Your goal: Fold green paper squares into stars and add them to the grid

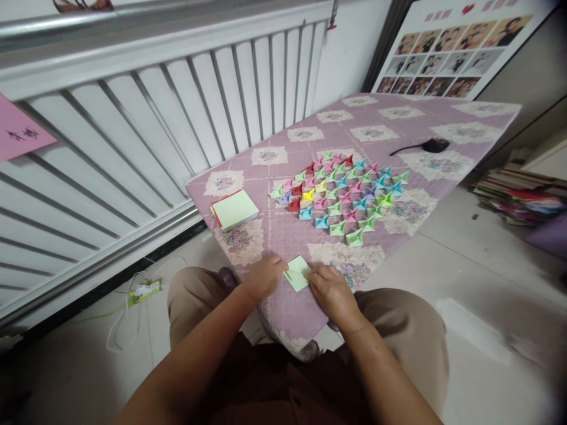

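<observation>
A light green paper (298, 274), partly folded, lies on the patterned tablecloth near the front corner of the table. My left hand (267, 275) pinches its left edge, with the fingers pressed together. On the opposite side, my right hand (330, 289) has its closed fingers on the paper's right corner. Beyond both hands stand rows of small folded paper pieces (335, 208) in green, pink, blue, red and yellow. To the left is a stack of square paper sheets (235, 210), with a pale green one on top.
A black object with a thin handle (434, 145) lies at the table's right rear. A white radiator (221, 88) runs along the left side. A power strip (146, 290) with cables is on the floor. A photo board (447, 50) leans behind the table.
</observation>
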